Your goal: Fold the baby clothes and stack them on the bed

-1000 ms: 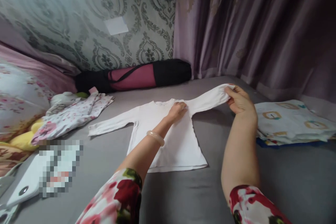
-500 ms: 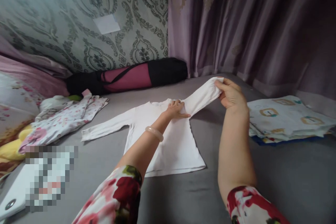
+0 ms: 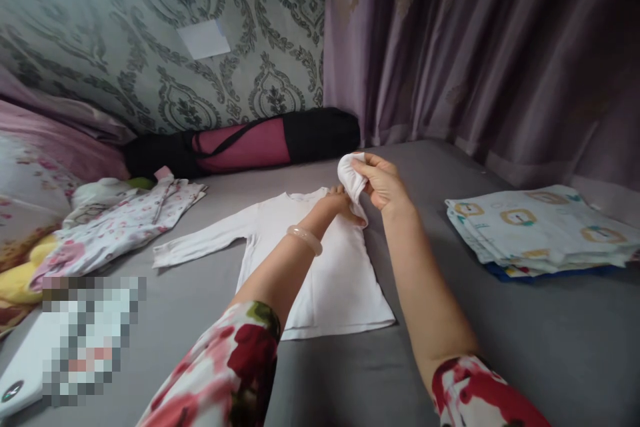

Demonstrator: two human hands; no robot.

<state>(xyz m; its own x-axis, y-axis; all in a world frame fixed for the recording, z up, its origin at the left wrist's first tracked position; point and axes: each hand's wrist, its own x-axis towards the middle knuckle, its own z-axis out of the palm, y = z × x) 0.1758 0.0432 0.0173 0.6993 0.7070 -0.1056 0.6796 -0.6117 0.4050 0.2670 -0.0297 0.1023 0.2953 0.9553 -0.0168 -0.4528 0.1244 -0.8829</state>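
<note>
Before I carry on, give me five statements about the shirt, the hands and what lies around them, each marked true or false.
1. The right hand grips a lifted sleeve of the white shirt. True.
2. The left hand is raised clear of the shirt. False: it rests on it, near the collar.
3. The pale bangle is on the right arm. False: it is on the left.
4. The black-and-pink bag lies along the foot of the patterned wall. True.
5. The folded printed cloths lie left of the shirt. False: they lie to its right.
</note>
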